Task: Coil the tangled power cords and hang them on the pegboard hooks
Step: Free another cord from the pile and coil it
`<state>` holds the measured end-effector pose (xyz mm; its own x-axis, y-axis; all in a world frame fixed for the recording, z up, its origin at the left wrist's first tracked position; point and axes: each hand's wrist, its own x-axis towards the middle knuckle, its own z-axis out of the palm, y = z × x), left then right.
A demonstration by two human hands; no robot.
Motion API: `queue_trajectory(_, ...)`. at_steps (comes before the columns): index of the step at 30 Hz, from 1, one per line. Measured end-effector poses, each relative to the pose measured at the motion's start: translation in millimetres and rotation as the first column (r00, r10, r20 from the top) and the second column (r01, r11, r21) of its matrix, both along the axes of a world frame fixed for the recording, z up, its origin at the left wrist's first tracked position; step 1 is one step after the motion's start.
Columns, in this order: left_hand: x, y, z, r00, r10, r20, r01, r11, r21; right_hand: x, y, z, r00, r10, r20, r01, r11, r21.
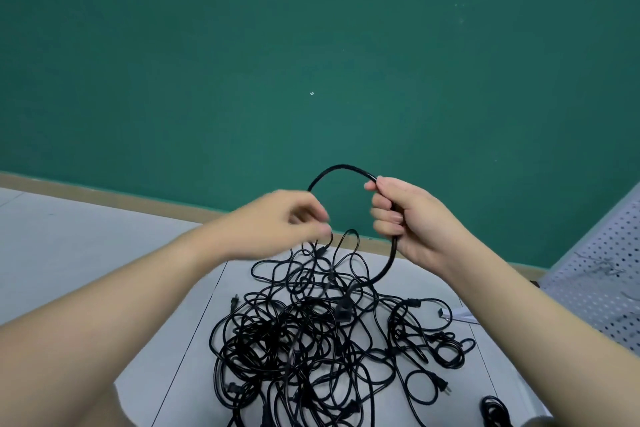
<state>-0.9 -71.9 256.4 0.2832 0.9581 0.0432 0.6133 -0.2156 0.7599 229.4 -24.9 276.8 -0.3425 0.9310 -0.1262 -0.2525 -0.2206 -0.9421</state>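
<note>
Cords (pixel 304 340): big black tangle on grey floor (pixel 69 253) at 6 o'clock, many loops crossing, plugs poking out. Likely light but floppy, springy, prone to snagging; pulling hard would probably tighten knots. Pegboard (pixel 595 274) white, leaning at 4 o'clock, well apart from pile. Loop (pixel 346 170) raised above pile at centre, trailing down into the tangle. Right hand (pixel 412 222) grips loop, fingers curled round it. Left hand (pixel 294 218) blurred at the loop's other end, fingers bunched; cannot tell if it pinches cord. Best hold: near a plug end, feed slack gradually.
</note>
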Motion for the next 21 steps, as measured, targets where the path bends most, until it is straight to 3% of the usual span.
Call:
queue_trajectory(2,27.5,-15.2,-3.0,0.974,-0.226,-0.011,0.222,0.964,-0.149,-6.3,-3.2,1.8,0.992,-0.027,-0.122,0.020,0.998,-0.053)
queue_trajectory(4,51.4,-26.3,-12.6,0.954,-0.297,-0.032,0.286,0.941,-0.179,-8.6,-4.7,1.9,0.984,-0.044,-0.172,0.031,0.996,-0.078)
queue_trajectory(8,81.6,-27.2,-20.8,0.968,-0.180,0.175,0.206,0.968,-0.143,-7.3,-3.7,-3.5,0.983,-0.069,-0.170,0.052,0.993,-0.104)
queue_trajectory(13,82.1,-23.0,-27.1,0.963,-0.157,0.220,0.196,0.966,-0.170,-7.4,-5.8,-6.0,0.981,-0.088,-0.174,0.064,0.989,-0.135)
queue_trajectory(18,87.8,-20.9,-37.9,0.999,-0.039,0.017,0.040,0.997,-0.063,-6.0,-3.0,-3.1,0.947,-0.172,-0.271,0.114,0.969,-0.217)
queue_trajectory(21,90.1,-20.3,-41.2,0.997,-0.007,0.081,0.011,0.999,-0.042,-5.3,-0.8,-3.5,0.940,-0.209,-0.269,0.152,0.964,-0.217)
